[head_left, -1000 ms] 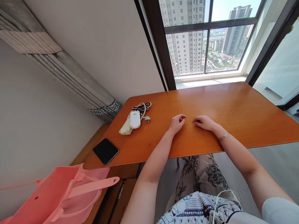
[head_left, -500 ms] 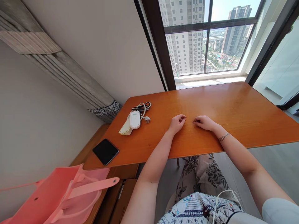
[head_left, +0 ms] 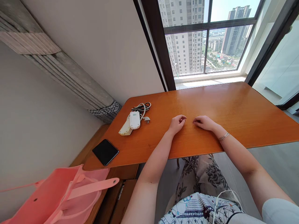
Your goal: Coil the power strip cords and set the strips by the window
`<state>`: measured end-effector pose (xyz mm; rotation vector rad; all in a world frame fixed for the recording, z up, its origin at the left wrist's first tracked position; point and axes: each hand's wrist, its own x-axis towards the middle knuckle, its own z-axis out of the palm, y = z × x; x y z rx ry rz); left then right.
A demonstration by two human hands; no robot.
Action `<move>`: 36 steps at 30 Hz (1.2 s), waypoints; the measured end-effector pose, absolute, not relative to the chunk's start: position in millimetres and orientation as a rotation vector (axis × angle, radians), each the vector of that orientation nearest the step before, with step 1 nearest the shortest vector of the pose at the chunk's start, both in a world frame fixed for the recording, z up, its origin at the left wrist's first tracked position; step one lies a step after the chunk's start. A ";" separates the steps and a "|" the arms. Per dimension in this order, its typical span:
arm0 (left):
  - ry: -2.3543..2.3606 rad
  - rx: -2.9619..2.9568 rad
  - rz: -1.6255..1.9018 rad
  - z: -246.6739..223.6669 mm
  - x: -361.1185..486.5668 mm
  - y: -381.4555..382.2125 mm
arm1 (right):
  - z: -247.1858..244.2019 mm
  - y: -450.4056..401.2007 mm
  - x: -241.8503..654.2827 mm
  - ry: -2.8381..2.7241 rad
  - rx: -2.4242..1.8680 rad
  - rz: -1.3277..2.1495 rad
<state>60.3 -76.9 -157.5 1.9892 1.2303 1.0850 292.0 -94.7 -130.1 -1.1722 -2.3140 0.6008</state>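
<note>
My left hand point(head_left: 177, 123) rests on its side on the orange-brown wooden table point(head_left: 215, 102), its fingers loosely curled together, and nothing shows in it. Facing it across a small gap, my right hand point(head_left: 203, 122) lies on the tabletop with its fingers bent inward, also holding nothing that I can see. A thin bangle point(head_left: 223, 136) circles my right wrist. Left of my left hand lie a white power strip point(head_left: 126, 127), a white plug-in device point(head_left: 135, 120) leaning on it, and a coiled cable with a plug point(head_left: 147, 119).
A black phone or small tablet point(head_left: 106, 152) lies near the table's left front corner. Below that corner is an open pink bag point(head_left: 58, 186) with a strap point(head_left: 93, 188). A gathered grey curtain point(head_left: 77, 74) hangs at the left. Beyond the table is a window point(head_left: 205, 49).
</note>
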 end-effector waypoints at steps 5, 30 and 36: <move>1.225 2.003 1.078 -156.5 59.8 -76.7 | -129.5 -94.7 292.2 -2.317 -1.189 0.605; 2.431 1.928 0.933 -84.4 -81.6 -51.4 | -129.7 -92.1 290.8 -2.339 -1.192 0.607; 2.726 1.505 0.808 -72.7 -135.2 -58.1 | -131.9 -90.4 291.3 -2.334 -1.193 0.612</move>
